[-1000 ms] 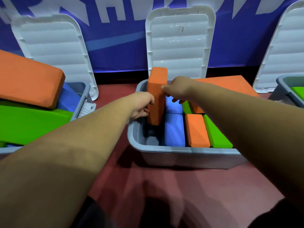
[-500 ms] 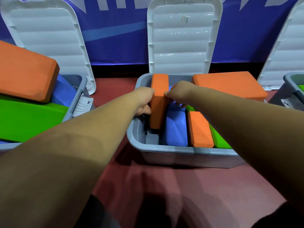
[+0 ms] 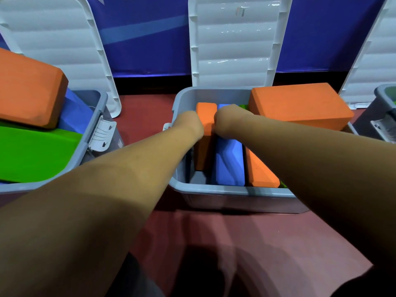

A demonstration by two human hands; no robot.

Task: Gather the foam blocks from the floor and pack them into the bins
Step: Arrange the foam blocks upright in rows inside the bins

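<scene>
A grey bin (image 3: 227,190) stands on the red floor in front of me. An orange foam block (image 3: 204,146) stands on edge at the bin's left side, sunk to about rim level. My left hand (image 3: 189,125) grips its left face and my right hand (image 3: 227,121) grips its right face near the top. Beside it in the bin lie a blue block (image 3: 230,163), another orange block (image 3: 260,172) and a sliver of green. A large orange block (image 3: 300,103) rests across the bin's far right corner.
A second grey bin (image 3: 94,133) at the left holds a big orange block (image 3: 27,88), a green block (image 3: 32,153) and a blue one. A third bin (image 3: 383,93) shows at the right edge. White lids (image 3: 231,43) lean against the blue wall behind.
Both hands have pushed the upright orange block down into the left side of the middle bin; it stood well above the rim a second ago.
</scene>
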